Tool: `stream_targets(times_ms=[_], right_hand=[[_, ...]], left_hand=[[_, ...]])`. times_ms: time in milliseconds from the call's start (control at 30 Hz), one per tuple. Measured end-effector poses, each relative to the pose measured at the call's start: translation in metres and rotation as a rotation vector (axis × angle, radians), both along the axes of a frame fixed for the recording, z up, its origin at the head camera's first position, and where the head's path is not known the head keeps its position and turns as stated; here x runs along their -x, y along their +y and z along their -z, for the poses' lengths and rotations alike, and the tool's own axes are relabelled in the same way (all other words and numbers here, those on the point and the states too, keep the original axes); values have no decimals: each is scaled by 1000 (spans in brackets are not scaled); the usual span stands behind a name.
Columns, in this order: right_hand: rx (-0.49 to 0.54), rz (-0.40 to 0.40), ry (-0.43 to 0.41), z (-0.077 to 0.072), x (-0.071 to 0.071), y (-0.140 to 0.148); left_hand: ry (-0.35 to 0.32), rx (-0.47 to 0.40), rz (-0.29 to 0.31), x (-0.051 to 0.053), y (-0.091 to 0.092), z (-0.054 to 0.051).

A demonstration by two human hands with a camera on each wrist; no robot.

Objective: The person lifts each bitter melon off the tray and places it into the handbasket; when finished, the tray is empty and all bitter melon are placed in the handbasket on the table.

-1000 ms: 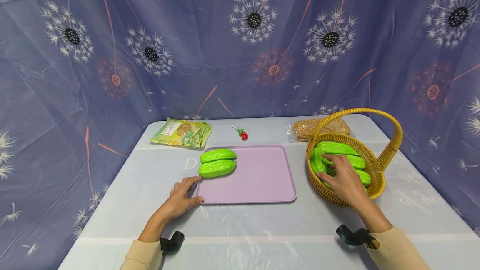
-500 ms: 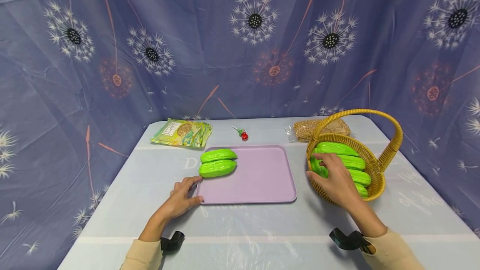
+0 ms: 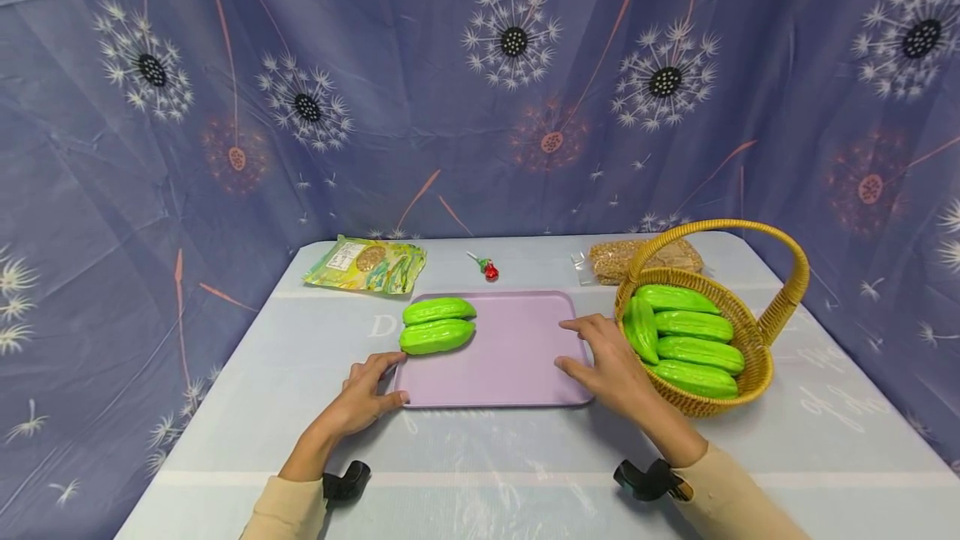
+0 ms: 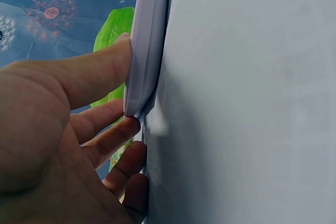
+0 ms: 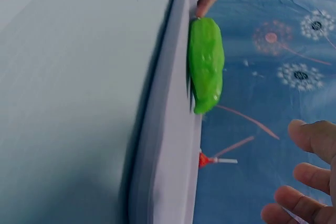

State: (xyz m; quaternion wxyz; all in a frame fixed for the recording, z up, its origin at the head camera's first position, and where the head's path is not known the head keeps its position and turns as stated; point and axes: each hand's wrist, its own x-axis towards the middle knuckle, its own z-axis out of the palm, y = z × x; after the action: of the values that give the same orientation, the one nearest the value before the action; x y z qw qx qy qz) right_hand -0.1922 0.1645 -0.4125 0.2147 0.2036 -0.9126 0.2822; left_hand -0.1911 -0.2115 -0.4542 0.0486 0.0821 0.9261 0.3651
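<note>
In the head view, my left hand holds the left end of the lilac tray, thumb at its front corner and fingers along its left side. The left wrist view shows the thumb against the tray's rim. Two glossy green bitter gourds lie side by side at the tray's left. My right hand hovers over the tray's right edge, fingers spread and holding nothing. Beside it, a yellow wicker basket contains several similar gourds. From the right wrist view, one gourd is visible on the tray.
Along the back of the table are a green-and-yellow packet, a small red lollipop and a clear bag of tan-coloured food. The basket's tall handle arches up at the right. A patterned blue curtain hangs behind.
My right hand has left the basket and moved left over the tray's right edge, with nothing in it. The left hand stays at the tray.
</note>
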Motion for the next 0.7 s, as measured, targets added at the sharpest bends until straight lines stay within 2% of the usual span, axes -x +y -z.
stream_targets(times_ms=[367, 567, 700], right_hand=[[-14, -117, 38, 6, 14, -45], [-29, -165, 17, 8, 22, -65], [-38, -173, -28, 9, 28, -76]], left_hand=[[-1, -9, 1, -2, -1, -2], [-1, -17, 7, -2, -1, -2], [1, -24, 8, -2, 0, -3]])
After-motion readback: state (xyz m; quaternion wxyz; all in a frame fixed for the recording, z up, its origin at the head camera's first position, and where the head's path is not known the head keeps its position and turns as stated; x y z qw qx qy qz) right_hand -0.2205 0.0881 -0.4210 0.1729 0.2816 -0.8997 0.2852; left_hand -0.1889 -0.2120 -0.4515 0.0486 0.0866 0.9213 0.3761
